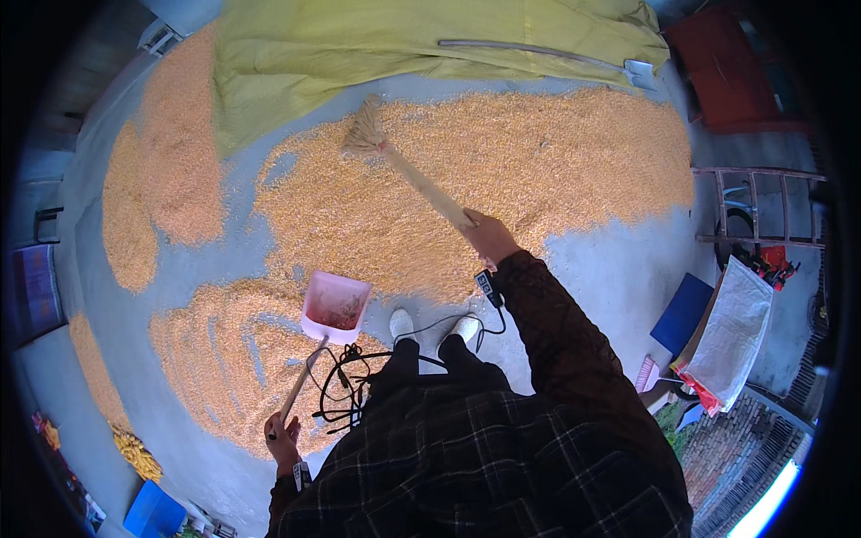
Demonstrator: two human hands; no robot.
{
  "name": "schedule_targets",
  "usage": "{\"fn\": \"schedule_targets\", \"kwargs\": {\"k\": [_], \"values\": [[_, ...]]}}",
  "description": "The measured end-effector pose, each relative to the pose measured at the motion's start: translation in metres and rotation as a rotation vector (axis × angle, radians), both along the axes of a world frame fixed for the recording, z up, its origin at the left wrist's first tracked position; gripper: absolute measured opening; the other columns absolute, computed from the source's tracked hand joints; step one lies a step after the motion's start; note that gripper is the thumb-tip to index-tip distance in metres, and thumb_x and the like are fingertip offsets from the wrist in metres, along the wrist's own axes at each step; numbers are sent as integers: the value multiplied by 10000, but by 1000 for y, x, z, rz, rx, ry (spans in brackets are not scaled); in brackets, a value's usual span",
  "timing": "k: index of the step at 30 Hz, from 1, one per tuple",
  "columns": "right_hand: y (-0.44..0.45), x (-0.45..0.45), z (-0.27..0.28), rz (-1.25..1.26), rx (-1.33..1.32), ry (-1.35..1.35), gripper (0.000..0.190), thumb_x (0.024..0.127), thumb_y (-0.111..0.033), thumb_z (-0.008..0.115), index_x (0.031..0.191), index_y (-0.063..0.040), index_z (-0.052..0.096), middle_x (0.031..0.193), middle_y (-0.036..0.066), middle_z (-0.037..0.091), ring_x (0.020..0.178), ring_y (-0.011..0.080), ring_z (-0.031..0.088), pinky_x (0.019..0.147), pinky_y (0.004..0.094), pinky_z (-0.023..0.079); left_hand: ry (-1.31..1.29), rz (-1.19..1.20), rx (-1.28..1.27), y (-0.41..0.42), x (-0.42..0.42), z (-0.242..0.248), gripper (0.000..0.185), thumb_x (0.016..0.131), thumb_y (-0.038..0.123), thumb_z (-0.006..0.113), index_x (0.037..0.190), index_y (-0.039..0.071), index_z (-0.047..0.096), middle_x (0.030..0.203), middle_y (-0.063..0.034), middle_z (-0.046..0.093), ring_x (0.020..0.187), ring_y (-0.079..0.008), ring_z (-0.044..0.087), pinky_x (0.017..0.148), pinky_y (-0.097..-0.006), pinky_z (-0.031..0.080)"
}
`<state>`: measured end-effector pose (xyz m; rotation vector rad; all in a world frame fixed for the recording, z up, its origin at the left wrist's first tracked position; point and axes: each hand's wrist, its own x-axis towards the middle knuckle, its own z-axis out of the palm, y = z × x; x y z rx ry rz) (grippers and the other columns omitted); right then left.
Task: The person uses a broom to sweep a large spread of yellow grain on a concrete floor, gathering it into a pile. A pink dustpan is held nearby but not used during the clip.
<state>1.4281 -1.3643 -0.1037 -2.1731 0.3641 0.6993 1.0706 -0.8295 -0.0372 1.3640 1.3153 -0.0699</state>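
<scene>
My right hand [490, 237] grips the handle end of a straw broom [422, 183]. The broom's frayed bristles reach over the far left part of a wide spread of loose corn kernels [592, 155]. In my left hand [284, 438] is the upper end of a long-handled pink dustpan [336, 302]. Its pan lies to the left of my feet, with a little dark debris inside. Around the dustpan, a second patch of kernels [202, 363] shows curved streaks of bare floor. Dark cables [346, 383] hang by my left leg.
A yellow-green tarp [323, 54] covers the far side, with a long-handled shovel [538, 48] on it. More kernels [178, 155] are heaped at left. A metal ladder [767, 205], a white sack [730, 329] and a pink broom [647, 374] are at right. Corn cobs [136, 454] lie lower left.
</scene>
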Motion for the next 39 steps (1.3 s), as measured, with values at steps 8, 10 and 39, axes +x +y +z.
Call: {"fn": "schedule_targets", "kwargs": {"k": [8, 10, 39], "values": [[-87, -59, -3, -393, 125, 185, 565, 929, -348, 615, 1448, -157, 503, 726, 44, 614, 498, 123, 531, 437, 310, 462, 18, -5, 3, 0, -1, -1, 294, 1025, 347, 518, 1199, 109, 529, 1090, -81, 613, 892, -253, 697, 717, -328, 577], [-115, -97, 7, -527, 145, 255, 572, 934, -363, 611, 1460, -172, 490, 729, 36, 594, 508, 122, 527, 423, 311, 462, 13, 17, -7, 1, -2, -2, 304, 1016, 347, 532, 1205, 109, 526, 1111, -85, 602, 893, -263, 693, 723, -331, 574], [-235, -55, -8, -772, 65, 44, 547, 894, -178, 631, 1428, -209, 515, 812, 100, 644, 503, 196, 560, 423, 368, 475, 35, -69, 17, -18, -7, -10, 500, 988, 425, 566, 1359, 107, 460, 1177, -111, 552, 1023, -312, 660, 830, -386, 570]]}}
